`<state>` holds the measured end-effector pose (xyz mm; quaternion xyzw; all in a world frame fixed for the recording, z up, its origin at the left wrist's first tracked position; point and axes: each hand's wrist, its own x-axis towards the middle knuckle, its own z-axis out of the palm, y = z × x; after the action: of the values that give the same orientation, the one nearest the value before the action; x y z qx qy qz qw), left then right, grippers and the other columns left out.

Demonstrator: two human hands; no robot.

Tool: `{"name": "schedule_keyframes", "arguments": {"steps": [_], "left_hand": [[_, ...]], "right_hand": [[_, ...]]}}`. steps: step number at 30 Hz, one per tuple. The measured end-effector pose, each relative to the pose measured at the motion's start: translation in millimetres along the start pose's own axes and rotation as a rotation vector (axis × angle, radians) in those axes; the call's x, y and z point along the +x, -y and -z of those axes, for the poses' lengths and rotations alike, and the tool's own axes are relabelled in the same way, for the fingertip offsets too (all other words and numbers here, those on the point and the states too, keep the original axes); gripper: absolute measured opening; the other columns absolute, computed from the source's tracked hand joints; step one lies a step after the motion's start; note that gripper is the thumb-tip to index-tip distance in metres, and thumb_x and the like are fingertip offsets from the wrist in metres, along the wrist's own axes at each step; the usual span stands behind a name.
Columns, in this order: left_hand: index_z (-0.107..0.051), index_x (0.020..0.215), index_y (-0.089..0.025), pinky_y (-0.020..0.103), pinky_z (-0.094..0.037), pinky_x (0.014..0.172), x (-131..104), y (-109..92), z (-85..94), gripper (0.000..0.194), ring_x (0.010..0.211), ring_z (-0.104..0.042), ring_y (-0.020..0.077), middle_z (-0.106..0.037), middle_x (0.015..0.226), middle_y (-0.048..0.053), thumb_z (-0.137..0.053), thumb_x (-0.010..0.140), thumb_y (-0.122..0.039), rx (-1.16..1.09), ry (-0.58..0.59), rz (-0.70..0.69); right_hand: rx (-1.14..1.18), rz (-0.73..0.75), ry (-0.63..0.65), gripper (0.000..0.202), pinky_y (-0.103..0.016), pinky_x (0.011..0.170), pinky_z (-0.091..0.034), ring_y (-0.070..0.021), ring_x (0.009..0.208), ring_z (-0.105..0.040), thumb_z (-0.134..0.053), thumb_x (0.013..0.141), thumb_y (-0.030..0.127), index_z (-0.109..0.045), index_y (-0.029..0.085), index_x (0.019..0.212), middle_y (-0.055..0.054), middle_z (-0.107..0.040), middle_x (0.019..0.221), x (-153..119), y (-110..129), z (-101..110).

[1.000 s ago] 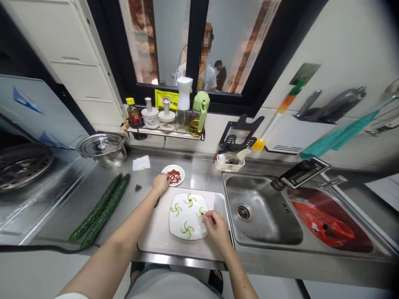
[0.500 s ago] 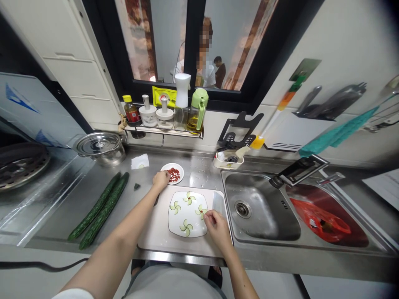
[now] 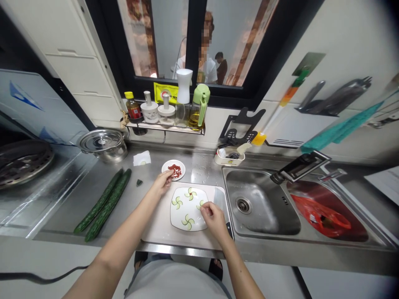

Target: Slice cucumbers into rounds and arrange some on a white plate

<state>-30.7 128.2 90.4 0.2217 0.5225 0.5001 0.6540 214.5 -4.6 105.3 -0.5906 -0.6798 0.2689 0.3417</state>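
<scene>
My left hand (image 3: pixel 163 182) is at the front edge of a small white dish (image 3: pixel 164 166) that holds small red pieces (image 3: pixel 176 169), perhaps goji berries. Its fingers are pinched, and whatever they hold is too small to make out. Over the right side of a white square plate (image 3: pixel 181 218), my right hand (image 3: pixel 214 216) pinches close to a cucumber-slice pinwheel (image 3: pixel 200 204) and partly covers it. Other pinwheels of cucumber slices (image 3: pixel 188 222) lie on the plate; the far one has a red centre. Under the plate is a pale cutting board (image 3: pixel 156 230).
A knife (image 3: pixel 220 198) lies on the board's right side, beside the sink (image 3: pixel 262 207). Two cucumbers (image 3: pixel 107 203) and a dark green scrap (image 3: pixel 139 182) lie to the left. Behind are a lidded pot (image 3: pixel 104 145) and a rack of seasonings (image 3: pixel 165 126).
My left hand has shifted slightly right and is less over the dish. My right hand has moved a little over the plate's right-hand pinwheel, covering more of it. The camera view has shifted slightly.
</scene>
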Motion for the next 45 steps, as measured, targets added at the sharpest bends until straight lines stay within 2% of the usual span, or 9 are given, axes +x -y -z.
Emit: {"name": "schedule_keyframes", "arguments": {"steps": [4,7,12,19,30,36,39,42,45], "left_hand": [[-0.057,0.083,-0.015,0.013,-0.018,0.033,-35.2,0.4,-14.9,0.03,0.04,-0.04,0.0002,-0.055,0.063,-0.005,-0.077,0.066,-0.031,-0.193,0.139,0.1],[-0.055,0.08,-0.015,0.013,-0.02,0.033,-59.3,3.9,-24.7,0.028,0.04,-0.039,0.0002,-0.052,0.062,-0.005,-0.075,0.07,-0.032,-0.263,0.166,0.144],[-0.056,0.087,-0.016,0.013,-0.02,0.033,-90.9,18.3,-35.4,0.028,0.04,-0.036,0.0001,-0.048,0.062,-0.006,-0.072,0.072,-0.034,-0.326,0.249,0.162],[-0.055,0.085,-0.016,0.013,-0.025,0.037,-107.7,39.0,-40.4,0.026,0.044,-0.036,-0.0003,-0.047,0.066,-0.006,-0.071,0.072,-0.032,-0.265,0.232,0.072],[-0.053,0.082,-0.017,0.013,-0.021,0.035,-127.1,45.3,-42.7,0.028,0.044,-0.035,-0.0005,-0.044,0.067,-0.007,-0.074,0.069,-0.031,-0.301,0.217,0.101],[-0.059,0.086,-0.016,0.013,-0.02,0.037,-137.3,47.0,-38.8,0.03,0.045,-0.036,0.0001,-0.048,0.068,-0.006,-0.073,0.069,-0.036,-0.158,0.196,0.039],[-0.063,0.087,-0.015,0.014,-0.02,0.038,-139.3,48.1,-33.4,0.032,0.045,-0.037,0.0017,-0.05,0.065,-0.004,-0.07,0.07,-0.041,0.002,0.106,-0.057],[-0.065,0.082,-0.015,0.016,-0.03,0.046,-136.8,51.7,-24.4,0.027,0.052,-0.045,0.0058,-0.056,0.065,-0.002,-0.069,0.069,-0.039,0.232,0.004,-0.217],[-0.066,0.08,-0.017,0.02,-0.04,0.058,-133.4,58.8,-13.3,0.021,0.068,-0.055,0.0125,-0.064,0.075,0.003,-0.067,0.07,-0.035,0.461,-0.016,-0.352]], "right_hand": [[0.059,0.016,-0.004,0.019,-0.024,0.06,-0.038,-0.0147,0.067,-0.053,-0.051,0.083,0.035,-0.061,0.02,0.078,-0.002,-0.061,0.072,14.2,19.2,-6.7],[0.132,0.041,-0.02,0.018,-0.024,0.06,-0.039,-0.0145,0.068,-0.053,-0.052,0.081,0.035,-0.061,0.021,0.078,-0.001,-0.061,0.072,26.4,37.1,-14.3],[0.258,0.036,-0.081,0.018,-0.025,0.063,-0.041,-0.0137,0.066,-0.052,-0.053,0.08,0.035,-0.062,0.02,0.078,-0.002,-0.063,0.074,39.4,58.3,-28.4],[0.364,-0.018,-0.123,0.015,-0.026,0.063,-0.041,-0.0129,0.063,-0.05,-0.056,0.079,0.033,-0.061,0.019,0.082,-0.001,-0.065,0.075,37.7,67.0,-35.7],[0.282,0.029,-0.164,0.014,-0.027,0.068,-0.042,-0.0142,0.069,-0.053,-0.054,0.08,0.031,-0.062,0.02,0.079,-0.001,-0.063,0.075,29.3,64.1,-33.2],[0.195,0.095,-0.115,0.013,-0.027,0.069,-0.042,-0.0146,0.071,-0.053,-0.052,0.08,0.029,-0.062,0.02,0.077,-0.002,-0.062,0.075,23.0,57.4,-26.4],[0.201,0.077,-0.092,0.015,-0.027,0.068,-0.042,-0.0144,0.07,-0.053,-0.053,0.08,0.031,-0.062,0.02,0.076,-0.002,-0.063,0.076,18.7,49.4,-24.9],[0.179,0.061,-0.065,0.016,-0.026,0.068,-0.042,-0.0145,0.07,-0.053,-0.053,0.081,0.032,-0.063,0.02,0.075,-0.002,-0.063,0.075,13.1,40.1,-24.7],[0.104,0.058,-0.023,0.018,-0.027,0.069,-0.041,-0.0148,0.069,-0.053,-0.052,0.081,0.032,-0.063,0.02,0.073,-0.002,-0.062,0.072,5.9,30.4,-25.9]]}}
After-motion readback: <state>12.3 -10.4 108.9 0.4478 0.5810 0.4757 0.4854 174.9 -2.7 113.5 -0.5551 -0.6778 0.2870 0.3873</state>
